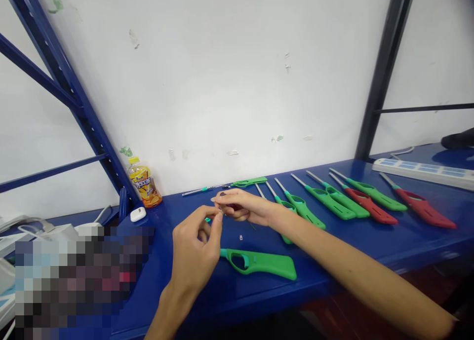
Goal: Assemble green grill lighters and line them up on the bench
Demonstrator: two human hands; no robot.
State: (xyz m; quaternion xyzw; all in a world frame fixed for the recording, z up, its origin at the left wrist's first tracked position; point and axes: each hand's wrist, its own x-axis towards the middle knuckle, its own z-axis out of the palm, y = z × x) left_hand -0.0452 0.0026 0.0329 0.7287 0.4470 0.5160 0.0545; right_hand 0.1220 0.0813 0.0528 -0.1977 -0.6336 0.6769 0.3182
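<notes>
My left hand (196,241) and my right hand (248,207) meet above the blue table, fingertips nearly touching. The left thumb and index finger pinch something too small to name. In my right hand the fingers curl round a small dark object that is mostly hidden. Below them lies a green lighter (270,264), its front end covered by my left hand. A tiny pale piece (241,237) rests between the hands and that lighter. Behind the hands, a green half shell (249,182) and a thin metal rod (195,192) lie near the wall.
Several green lighters (328,202) and two red ones (425,207) lie in a row at the right. A white power strip (425,173) is beyond them. At the left stand a drink bottle (145,184) and a white case (138,214), beside a blue rack post (79,103).
</notes>
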